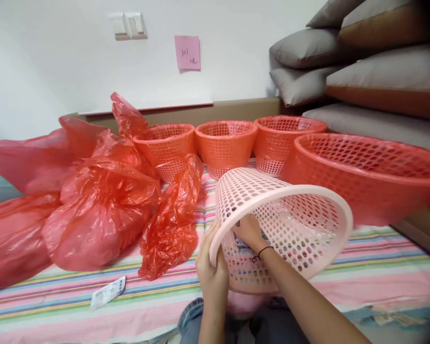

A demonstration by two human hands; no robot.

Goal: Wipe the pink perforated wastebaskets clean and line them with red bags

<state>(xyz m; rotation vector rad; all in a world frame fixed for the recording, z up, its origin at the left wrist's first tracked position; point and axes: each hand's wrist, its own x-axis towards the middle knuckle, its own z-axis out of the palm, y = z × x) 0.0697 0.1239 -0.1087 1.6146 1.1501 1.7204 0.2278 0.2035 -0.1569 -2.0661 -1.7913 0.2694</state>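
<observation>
A pale pink plastic wastebasket (258,179) with a perforated wall lies tilted on its side, its mouth toward me and to the right. My left hand (212,265) grips its rim at the left. My right hand (249,231) reaches in through the mouth, with curled fingers near the inner left wall. Something with a blue pattern (241,243) shows beside that hand, mostly hidden; I cannot make out what it is. Left of the basket a crumpled red plastic bag (175,229) lies on the striped cloth (172,291).
Baskets lined with red bags, the left one (168,138), middle one (225,138), right one (283,129) and a near large one (361,162), stand behind and right. Puffed red bags (100,210) fill the left. A white packet (108,292) lies in front. Grey cushions (387,71) are stacked right.
</observation>
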